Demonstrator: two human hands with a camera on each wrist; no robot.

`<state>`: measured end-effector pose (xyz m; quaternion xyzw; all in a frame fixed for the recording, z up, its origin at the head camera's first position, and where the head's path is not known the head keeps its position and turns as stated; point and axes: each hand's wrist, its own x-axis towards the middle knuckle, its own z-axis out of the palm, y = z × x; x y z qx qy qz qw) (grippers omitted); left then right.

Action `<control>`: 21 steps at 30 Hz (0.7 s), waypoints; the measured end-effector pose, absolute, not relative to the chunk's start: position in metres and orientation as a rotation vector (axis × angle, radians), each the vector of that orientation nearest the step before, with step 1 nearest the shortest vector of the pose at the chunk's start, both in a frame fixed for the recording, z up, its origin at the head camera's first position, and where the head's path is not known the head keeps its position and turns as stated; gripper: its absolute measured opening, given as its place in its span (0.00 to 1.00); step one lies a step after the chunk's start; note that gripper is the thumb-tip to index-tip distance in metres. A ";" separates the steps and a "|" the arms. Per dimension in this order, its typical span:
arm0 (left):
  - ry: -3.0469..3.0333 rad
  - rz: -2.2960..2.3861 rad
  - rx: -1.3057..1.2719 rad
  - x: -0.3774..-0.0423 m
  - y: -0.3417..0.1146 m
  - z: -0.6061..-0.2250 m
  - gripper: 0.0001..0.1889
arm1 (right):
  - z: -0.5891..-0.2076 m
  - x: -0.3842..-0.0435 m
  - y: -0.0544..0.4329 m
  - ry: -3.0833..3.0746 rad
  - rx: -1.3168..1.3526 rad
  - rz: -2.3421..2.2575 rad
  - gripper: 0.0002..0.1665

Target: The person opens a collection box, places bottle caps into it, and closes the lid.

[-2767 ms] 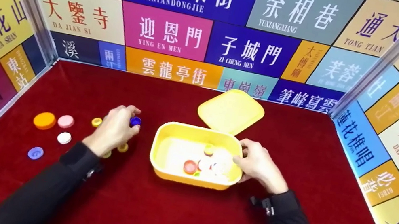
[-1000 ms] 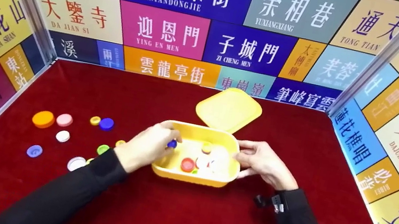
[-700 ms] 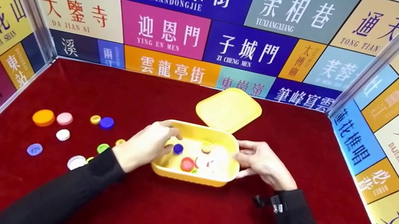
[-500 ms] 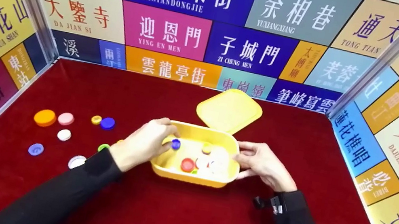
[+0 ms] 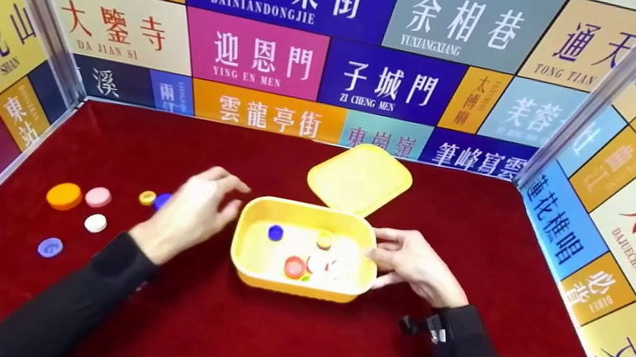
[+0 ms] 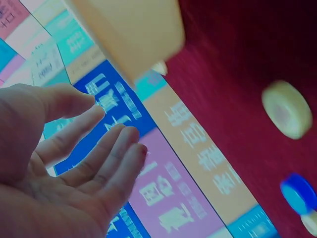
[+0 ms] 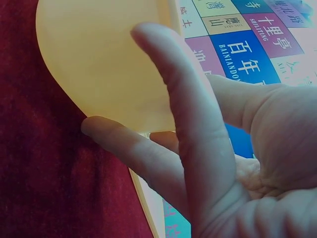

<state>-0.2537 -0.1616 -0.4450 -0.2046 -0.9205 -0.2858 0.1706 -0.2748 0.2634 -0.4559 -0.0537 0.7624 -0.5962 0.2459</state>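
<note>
My left hand (image 5: 195,209) is just left of a yellow plastic box (image 5: 298,288), its fingers loosely extended and holding nothing; the left wrist view shows the bare palm. At the box's right end my right hand (image 5: 417,265) holds the wall, its fingers against the outside in the right wrist view. Inside the box lie a small dark blue bottle cap (image 5: 276,232), a yellow cap (image 5: 324,240), a red cap (image 5: 295,267) and some pale ones blurred by glare. Another blue cap (image 5: 162,201) is partly hidden behind my left hand, beside a small yellow cap (image 5: 147,197).
Farther left on the red cloth (image 5: 286,356) lie an orange cap (image 5: 63,196), a pink cap (image 5: 98,197), a white cap (image 5: 95,223) and a light blue cap (image 5: 50,247). A yellow lid (image 5: 360,178) lies behind the box. Printed panels wall the back and sides.
My left hand carried the dark blue cap from the cloth into the box, let it go, and has drawn back left, out of the box. My right hand has stayed at the box's right end.
</note>
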 end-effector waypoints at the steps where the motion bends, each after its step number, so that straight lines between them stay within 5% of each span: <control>1: -2.621 -0.808 -0.553 -0.255 -0.168 -0.445 0.14 | -0.456 -0.275 0.263 2.079 -0.148 -1.628 0.39; 21: -2.878 -0.699 0.125 -0.252 -0.341 -0.470 0.29 | -0.457 -0.276 0.267 2.066 -0.139 -1.641 0.37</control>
